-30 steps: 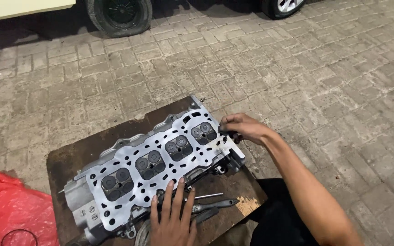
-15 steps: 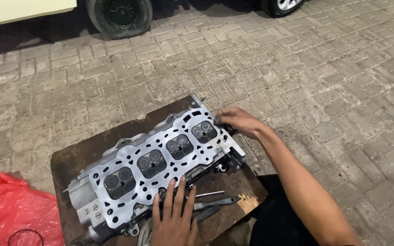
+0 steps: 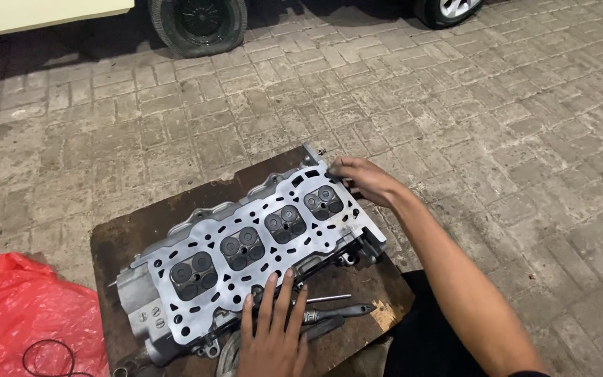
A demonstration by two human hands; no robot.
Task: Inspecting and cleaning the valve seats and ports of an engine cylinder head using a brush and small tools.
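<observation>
Right hand [image 3: 364,180] has shifted up along the far end of the cylinder head [image 3: 252,248] since the earlier frame; left hand [image 3: 273,328] stays put. Cylinder head lies valve-face up on a brown board [image 3: 141,230] on brick paving [image 3: 490,105]. Right fingers curl over its far corner, touching, not clenched. Left fingers lie flat, spread, tips on the near edge. Red plastic sheet [image 3: 15,307] well left of them. Slim metal tool [image 3: 336,312] just right of left fingers.

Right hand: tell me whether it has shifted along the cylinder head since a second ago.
Yes. The right hand has slid from the cylinder head's right end edge up to its far corner, away from the person; the head rests on the wooden board.
</observation>
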